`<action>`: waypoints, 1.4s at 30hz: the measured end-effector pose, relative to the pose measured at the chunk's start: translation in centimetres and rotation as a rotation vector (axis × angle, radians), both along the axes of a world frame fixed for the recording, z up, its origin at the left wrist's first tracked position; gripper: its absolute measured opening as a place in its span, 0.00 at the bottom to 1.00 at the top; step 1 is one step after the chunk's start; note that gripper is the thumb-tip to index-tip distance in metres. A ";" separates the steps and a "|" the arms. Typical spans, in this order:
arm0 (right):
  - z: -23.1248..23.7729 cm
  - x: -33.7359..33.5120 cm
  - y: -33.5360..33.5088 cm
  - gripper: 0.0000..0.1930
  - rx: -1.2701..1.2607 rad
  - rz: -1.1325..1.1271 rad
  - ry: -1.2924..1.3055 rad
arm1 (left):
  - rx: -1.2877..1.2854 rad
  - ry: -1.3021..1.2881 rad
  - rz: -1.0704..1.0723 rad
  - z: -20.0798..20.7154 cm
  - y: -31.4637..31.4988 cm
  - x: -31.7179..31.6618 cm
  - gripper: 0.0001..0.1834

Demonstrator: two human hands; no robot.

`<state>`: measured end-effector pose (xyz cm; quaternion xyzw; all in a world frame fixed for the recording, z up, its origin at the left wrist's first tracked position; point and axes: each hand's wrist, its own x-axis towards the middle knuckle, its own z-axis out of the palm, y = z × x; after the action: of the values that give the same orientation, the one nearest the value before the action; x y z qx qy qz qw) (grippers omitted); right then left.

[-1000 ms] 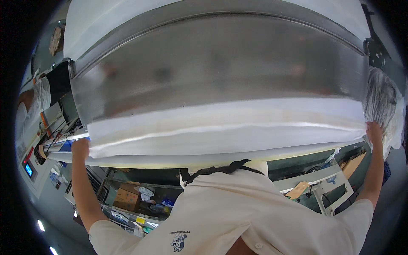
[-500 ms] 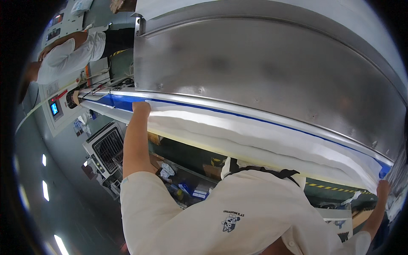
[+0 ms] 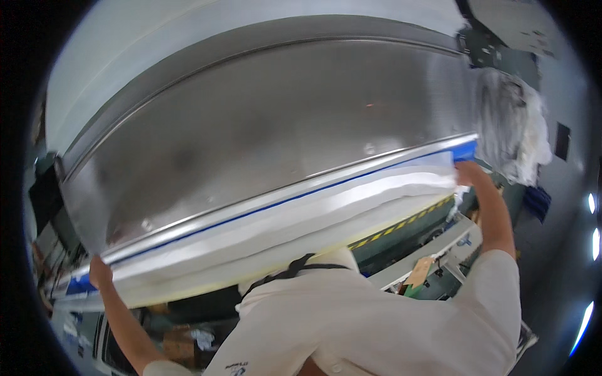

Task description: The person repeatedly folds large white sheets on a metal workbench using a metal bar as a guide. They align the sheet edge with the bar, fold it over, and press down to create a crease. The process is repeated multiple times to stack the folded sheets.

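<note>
A long white sheet [image 3: 301, 207] is stretched across in front of me, its surface rippled in lengthwise folds. My left hand [image 3: 100, 273] is closed on the sheet's left end, and my right hand [image 3: 464, 173] grips its right end. The sheet lies along a blue strip [image 3: 464, 151], which shows as a thin line above its upper edge and more widely beyond each hand. Whether the sheet is cloth, paper or film I cannot tell. My fingertips are partly hidden behind the sheet.
A broad stainless steel panel [image 3: 269, 119] of a machine rises behind the strip, bordered by a bright metal rail [image 3: 301, 183]. Clear plastic wrapping [image 3: 511, 125] hangs at the right. Below the sheet are a white frame [image 3: 398, 260], yellow-black floor tape [image 3: 407, 222] and a cardboard box [image 3: 179, 344].
My view has swung to the right, bringing the panel's right end and the plastic wrapping in. Both hands keep their hold on the sheet's ends.
</note>
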<state>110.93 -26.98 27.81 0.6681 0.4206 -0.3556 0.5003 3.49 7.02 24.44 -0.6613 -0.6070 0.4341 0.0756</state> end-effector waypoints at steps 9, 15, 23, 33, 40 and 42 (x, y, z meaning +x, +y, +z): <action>0.0 -6.8 5.6 0.19 0.197 0.043 0.151 | 0.112 -0.112 0.187 -0.1 1.9 6.9 0.13; -3.3 -8.4 9.4 0.08 0.384 0.173 0.031 | 0.233 -0.215 0.065 -2.3 2.3 -2.2 0.17; -0.9 -23.9 30.8 0.10 0.813 0.078 0.333 | 0.696 -0.605 -0.224 -3.1 11.4 15.3 0.20; 5.5 -54.4 62.6 0.09 1.036 0.396 1.016 | 0.850 -0.973 -0.069 -1.3 19.1 26.3 0.20; 1.9 -69.0 74.5 0.12 1.171 0.363 1.283 | 0.826 -1.048 -0.018 -1.6 20.4 25.6 0.20; 1.0 -70.6 75.7 0.12 1.151 0.384 1.249 | 0.818 -1.055 -0.005 -1.8 20.4 25.2 0.20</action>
<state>40.34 48.73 28.81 0.4172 0.8379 -0.2988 -0.1861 28.70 27.39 22.67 -0.7044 -0.6768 -0.2133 0.0143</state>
